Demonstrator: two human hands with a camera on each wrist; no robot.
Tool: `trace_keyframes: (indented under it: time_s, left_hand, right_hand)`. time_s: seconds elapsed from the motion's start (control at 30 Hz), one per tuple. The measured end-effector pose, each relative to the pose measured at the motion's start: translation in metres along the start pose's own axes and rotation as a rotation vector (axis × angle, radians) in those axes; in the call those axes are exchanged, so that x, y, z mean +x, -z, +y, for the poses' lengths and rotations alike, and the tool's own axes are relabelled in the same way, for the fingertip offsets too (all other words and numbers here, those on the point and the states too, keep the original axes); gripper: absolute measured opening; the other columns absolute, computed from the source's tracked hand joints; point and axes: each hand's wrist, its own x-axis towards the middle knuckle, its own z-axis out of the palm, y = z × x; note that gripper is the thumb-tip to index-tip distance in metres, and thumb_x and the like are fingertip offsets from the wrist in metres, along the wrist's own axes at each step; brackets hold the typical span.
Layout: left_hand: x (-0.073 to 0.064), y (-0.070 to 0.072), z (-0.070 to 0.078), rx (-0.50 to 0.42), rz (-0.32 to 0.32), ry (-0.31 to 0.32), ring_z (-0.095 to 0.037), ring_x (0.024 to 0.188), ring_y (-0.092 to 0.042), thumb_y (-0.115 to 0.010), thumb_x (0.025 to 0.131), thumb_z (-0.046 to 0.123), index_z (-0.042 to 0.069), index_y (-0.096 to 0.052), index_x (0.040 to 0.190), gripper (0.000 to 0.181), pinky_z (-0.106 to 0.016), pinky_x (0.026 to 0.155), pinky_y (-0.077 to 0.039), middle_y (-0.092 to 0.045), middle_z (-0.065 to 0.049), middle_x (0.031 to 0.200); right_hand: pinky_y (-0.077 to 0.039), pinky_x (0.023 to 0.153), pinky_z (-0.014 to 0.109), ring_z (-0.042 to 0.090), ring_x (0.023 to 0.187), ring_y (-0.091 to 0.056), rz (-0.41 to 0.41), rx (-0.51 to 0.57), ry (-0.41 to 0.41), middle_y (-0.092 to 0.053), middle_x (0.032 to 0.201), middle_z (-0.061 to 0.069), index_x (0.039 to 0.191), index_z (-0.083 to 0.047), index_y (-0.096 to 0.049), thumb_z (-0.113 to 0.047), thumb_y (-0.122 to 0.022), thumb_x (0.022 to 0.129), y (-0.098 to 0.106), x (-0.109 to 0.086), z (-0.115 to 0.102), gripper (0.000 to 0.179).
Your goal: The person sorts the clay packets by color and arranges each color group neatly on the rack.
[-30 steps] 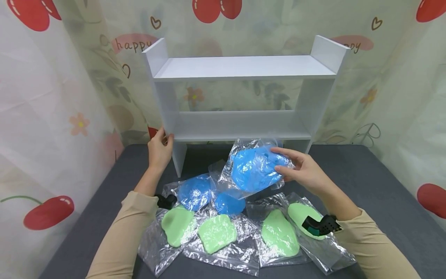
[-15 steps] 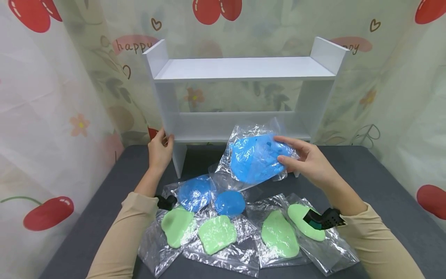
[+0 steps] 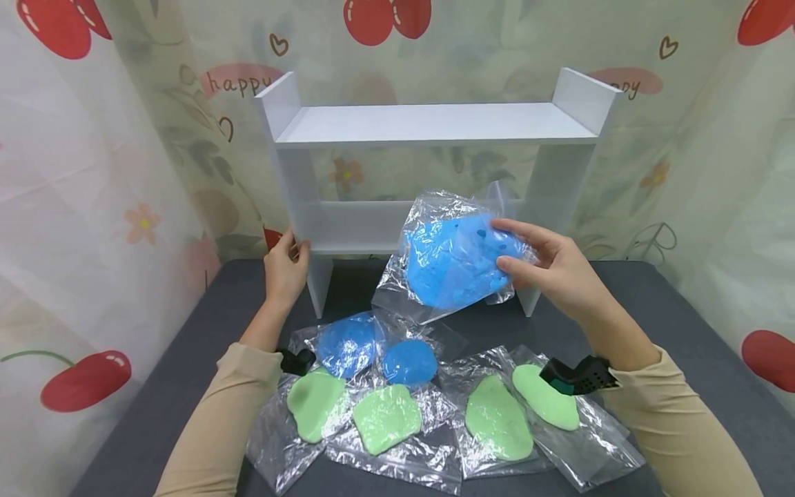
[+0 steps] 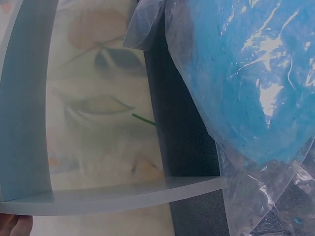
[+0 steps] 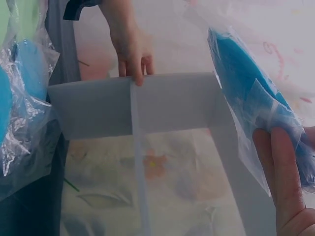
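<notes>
My right hand (image 3: 549,266) pinches the right edge of a clear zip bag (image 3: 453,262) holding a flattened blue lump of what looks like modelling clay. The bag is raised and tilted in front of the lower board of a white two-tier shelf (image 3: 422,124). In the right wrist view, two fingers (image 5: 283,162) lie against the bag's face. At the shelf's left side panel, my left hand (image 3: 286,269) grips the edge near the lower board, its fingers partly hidden behind the panel. The left wrist view shows the blue lump (image 4: 246,73) large and close, beside the shelf.
Two bags with blue lumps (image 3: 410,362) lie on the dark grey table (image 3: 627,304) before the shelf. Nearer the front edge are several bags with pale green lumps (image 3: 388,417), some overlapping. Patterned cloth (image 3: 143,117) surrounds the table at the back and sides.
My right hand has lifted the blue bag upward, from low over the other bags to in front of the lower board. My left hand stays on the shelf's side.
</notes>
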Motion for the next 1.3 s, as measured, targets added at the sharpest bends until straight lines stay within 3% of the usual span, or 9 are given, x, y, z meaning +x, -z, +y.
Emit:
trace_keyframes:
  time_s: [0.17, 0.47, 1.0, 1.3]
  left_hand:
    - [0.000, -0.001, 0.000, 0.003, 0.004, -0.001, -0.038, 0.114, -0.057, -0.050, 0.094, 0.005, 0.003, -0.046, 0.137, 0.043, -0.045, 0.092, -0.051, -0.055, -0.023, 0.130]
    - [0.001, -0.002, 0.000, 0.001, 0.018, -0.011, -0.040, 0.112, -0.058, -0.051, 0.093, 0.004, -0.002, -0.052, 0.130, 0.038, -0.045, 0.091, -0.051, -0.057, -0.025, 0.127]
    - [0.000, 0.000, 0.001, -0.001, 0.008, -0.010, -0.039, 0.113, -0.058, -0.050, 0.094, 0.007, 0.002, -0.049, 0.135, 0.041, -0.046, 0.092, -0.051, -0.056, -0.024, 0.128]
    - [0.000, 0.000, 0.000, 0.009, 0.018, -0.014, -0.039, 0.112, -0.059, -0.050, 0.094, 0.006, -0.001, -0.054, 0.128, 0.035, -0.045, 0.092, -0.051, -0.058, -0.024, 0.125]
  right_hand:
    - [-0.056, 0.071, 0.020, 0.007, 0.074, -0.062, 0.016, 0.012, 0.006, -0.041, 0.140, 0.001, 0.139, -0.014, -0.046, -0.008, -0.059, 0.091, 0.001, 0.006, -0.011, 0.050]
    - [-0.056, 0.071, 0.020, 0.015, 0.094, -0.057, 0.044, 0.127, -0.004, -0.035, 0.136, 0.009, 0.137, -0.017, -0.049, -0.007, -0.057, 0.091, 0.000, 0.018, -0.028, 0.048]
    - [-0.057, 0.072, 0.021, 0.021, 0.099, -0.056, 0.073, 0.180, 0.065, -0.037, 0.135, 0.011, 0.135, -0.016, -0.051, -0.007, -0.060, 0.089, -0.003, 0.042, -0.049, 0.048]
    - [-0.057, 0.071, 0.021, 0.023, 0.098, -0.057, 0.114, 0.174, 0.052, -0.038, 0.138, 0.010, 0.135, -0.019, -0.052, -0.011, -0.062, 0.088, -0.008, 0.060, -0.063, 0.049]
